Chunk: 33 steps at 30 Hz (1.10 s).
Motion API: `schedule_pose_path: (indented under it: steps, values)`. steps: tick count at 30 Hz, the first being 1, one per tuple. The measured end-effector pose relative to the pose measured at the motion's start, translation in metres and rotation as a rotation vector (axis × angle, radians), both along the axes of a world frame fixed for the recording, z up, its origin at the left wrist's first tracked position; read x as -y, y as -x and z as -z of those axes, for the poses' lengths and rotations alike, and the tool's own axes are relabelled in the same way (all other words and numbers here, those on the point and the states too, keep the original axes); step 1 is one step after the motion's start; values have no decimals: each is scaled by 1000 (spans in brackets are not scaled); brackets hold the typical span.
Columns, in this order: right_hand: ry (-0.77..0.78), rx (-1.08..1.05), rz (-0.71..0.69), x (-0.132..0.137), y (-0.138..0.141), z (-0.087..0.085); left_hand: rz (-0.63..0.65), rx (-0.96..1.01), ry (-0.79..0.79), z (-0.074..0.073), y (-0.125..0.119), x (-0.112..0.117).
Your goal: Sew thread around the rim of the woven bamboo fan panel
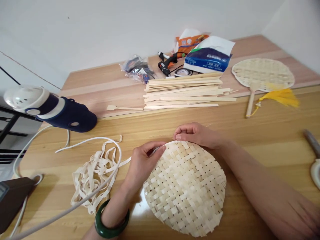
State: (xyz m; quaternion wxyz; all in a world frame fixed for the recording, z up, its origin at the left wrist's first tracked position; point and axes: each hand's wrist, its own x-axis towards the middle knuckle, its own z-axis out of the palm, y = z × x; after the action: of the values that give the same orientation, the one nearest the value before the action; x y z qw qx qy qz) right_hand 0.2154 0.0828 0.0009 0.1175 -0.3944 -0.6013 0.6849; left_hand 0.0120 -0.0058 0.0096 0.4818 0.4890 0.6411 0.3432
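A round woven panel of pale bamboo strips (186,186) lies tilted on the table in front of me. My left hand (143,160) is closed on its upper left edge, thumb on top, with a white fabric tape (125,162) running from under the fingers. Along the top edge, a stretch of this tape follows the rim. My right hand (195,134) is closed in a pinch at that top edge, its fingertips close to the rim. What it holds, if anything, is too small to make out.
Loose tape (93,173) lies heaped at left beneath a white cable (100,188). A blue bottle (67,111) stands behind. Thin strips (185,91), a glue gun (168,64), a tissue pack (208,56) and a tasselled fan (263,75) lie farther back. Scissors (315,170) are at right.
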Motion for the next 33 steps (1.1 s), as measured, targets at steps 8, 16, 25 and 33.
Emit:
schedule_pose_path:
  steps: [8,16,25,33]
  values:
    - [-33,-47,-120,-1,0,3,51,-102,-137,-1,2,2]
    - [-43,-36,-117,-1,0,3,304,-609,-662,7,14,8]
    - [-75,-57,-141,-1,0,8,387,-776,-909,8,17,8]
    - [-79,-79,-160,-1,0,7,132,-414,-439,2,4,6]
